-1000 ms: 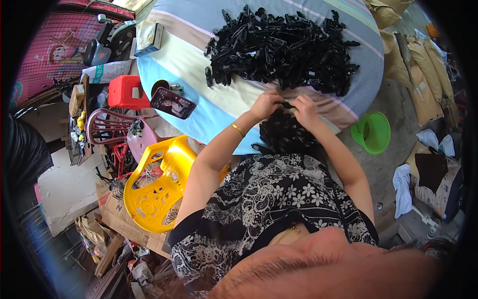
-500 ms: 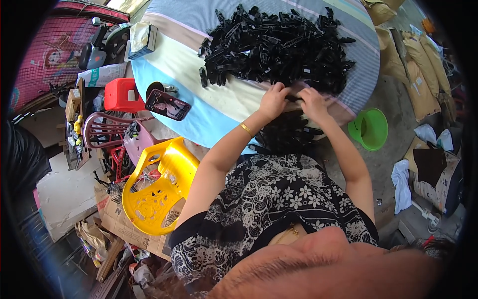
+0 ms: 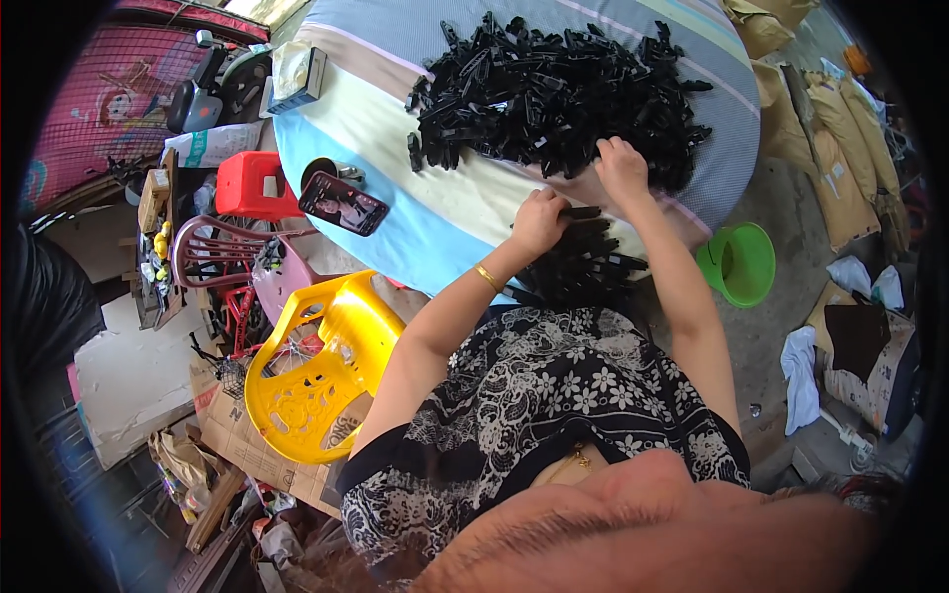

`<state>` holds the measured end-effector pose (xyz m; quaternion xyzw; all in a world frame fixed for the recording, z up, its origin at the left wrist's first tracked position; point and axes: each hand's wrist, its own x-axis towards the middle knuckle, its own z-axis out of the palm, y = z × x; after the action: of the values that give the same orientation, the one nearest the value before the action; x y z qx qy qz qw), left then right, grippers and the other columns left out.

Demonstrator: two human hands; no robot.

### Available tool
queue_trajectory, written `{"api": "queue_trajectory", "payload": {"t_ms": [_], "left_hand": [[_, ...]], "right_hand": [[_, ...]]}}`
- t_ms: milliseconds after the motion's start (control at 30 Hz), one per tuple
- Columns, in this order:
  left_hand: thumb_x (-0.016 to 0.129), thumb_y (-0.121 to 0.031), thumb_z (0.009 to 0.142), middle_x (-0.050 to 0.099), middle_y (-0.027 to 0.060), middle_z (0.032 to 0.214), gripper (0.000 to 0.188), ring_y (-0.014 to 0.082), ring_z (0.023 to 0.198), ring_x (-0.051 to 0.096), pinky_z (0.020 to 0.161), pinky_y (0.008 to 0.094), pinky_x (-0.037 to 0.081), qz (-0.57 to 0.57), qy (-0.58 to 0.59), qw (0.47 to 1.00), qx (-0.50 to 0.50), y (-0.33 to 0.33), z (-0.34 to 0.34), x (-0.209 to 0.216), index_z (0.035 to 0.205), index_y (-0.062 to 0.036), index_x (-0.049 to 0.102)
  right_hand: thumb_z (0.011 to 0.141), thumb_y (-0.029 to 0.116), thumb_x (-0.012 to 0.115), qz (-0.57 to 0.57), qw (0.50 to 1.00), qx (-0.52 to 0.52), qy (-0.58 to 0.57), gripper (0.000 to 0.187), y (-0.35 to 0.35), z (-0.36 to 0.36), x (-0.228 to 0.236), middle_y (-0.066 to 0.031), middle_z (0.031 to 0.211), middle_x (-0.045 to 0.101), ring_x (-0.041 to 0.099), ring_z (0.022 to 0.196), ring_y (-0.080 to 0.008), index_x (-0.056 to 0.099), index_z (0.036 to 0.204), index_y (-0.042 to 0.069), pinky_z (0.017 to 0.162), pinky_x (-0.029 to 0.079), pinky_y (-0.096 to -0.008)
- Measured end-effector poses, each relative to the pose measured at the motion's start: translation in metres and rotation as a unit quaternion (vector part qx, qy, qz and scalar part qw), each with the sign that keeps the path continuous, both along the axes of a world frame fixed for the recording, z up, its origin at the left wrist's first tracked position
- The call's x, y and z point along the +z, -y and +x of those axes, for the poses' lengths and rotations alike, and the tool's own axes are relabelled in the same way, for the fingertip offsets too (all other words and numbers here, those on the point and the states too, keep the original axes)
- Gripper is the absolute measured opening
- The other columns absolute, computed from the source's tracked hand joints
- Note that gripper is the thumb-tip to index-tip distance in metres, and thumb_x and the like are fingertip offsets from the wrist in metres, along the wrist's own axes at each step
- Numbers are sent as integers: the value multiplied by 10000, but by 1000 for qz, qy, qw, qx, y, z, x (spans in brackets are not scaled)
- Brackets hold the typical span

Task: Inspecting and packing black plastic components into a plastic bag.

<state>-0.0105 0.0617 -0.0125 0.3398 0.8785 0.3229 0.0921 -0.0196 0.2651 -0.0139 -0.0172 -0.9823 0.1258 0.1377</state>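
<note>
A large heap of slim black plastic pieces [image 3: 554, 94] is spread over the cloth-covered table [image 3: 474, 203]. Between the table's near edge and my lap, a second bunch of black pieces [image 3: 578, 267] is gathered. My left hand [image 3: 539, 221], with a gold bangle at the wrist, pinches one long black plastic piece [image 3: 581, 212] just above that bunch. At the near edge of the heap, my right hand [image 3: 623, 170] has its fingers curled in against the pieces. Whatever lies in its fingertips is too hidden to make out.
A phone [image 3: 343, 205] leans on a metal cup [image 3: 318, 174] on the table's left, near a tissue box [image 3: 299, 79]. Yellow [image 3: 321, 371] and red [image 3: 255, 185] plastic seats stand to the left. A green bucket [image 3: 737, 265] and brown sacks [image 3: 840, 163] are on the right.
My hands were close together at the table's edge. The left has drawn back toward my lap with a black piece, while the right has reached forward to the heap.
</note>
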Motion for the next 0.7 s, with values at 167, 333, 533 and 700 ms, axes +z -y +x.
{"api": "queue_trajectory", "payload": {"t_ms": [167, 333, 533, 700], "left_hand": [[638, -97, 683, 572, 110, 892, 202, 317, 903, 542, 786, 397, 469, 8, -4, 1000, 13, 6, -1, -2, 883, -96, 667], [627, -70, 670, 567, 104, 864, 193, 314, 866, 548, 764, 401, 477, 44, -34, 998, 21, -4, -2, -5, 854, -112, 667], [599, -48, 674, 572, 107, 884, 223, 317, 890, 545, 782, 396, 472, 37, -15, 999, 33, -4, -3, -6, 880, -100, 668], [580, -26, 669, 579, 120, 882, 240, 325, 885, 548, 788, 397, 468, 54, -11, 998, 39, -3, -4, -8, 890, -69, 663]], "right_hand": [[775, 97, 559, -177, 982, 19, 64, 208, 7, 44, 24, -148, 836, 614, 605, 771, -301, 567, 971, 28, 660, 482, -400], [810, 34, 485, -421, 887, 27, 190, 134, 13, 63, 1, -131, 665, 587, 584, 583, -244, 562, 919, 33, 564, 450, -363], [734, 69, 635, -253, 954, 105, 122, 210, 14, 66, 25, -116, 776, 581, 579, 708, -261, 608, 941, 44, 625, 457, -368], [706, 57, 634, -133, 979, 147, 55, 206, 10, 72, 31, -94, 862, 536, 551, 883, -267, 637, 912, 52, 706, 462, -377]]}}
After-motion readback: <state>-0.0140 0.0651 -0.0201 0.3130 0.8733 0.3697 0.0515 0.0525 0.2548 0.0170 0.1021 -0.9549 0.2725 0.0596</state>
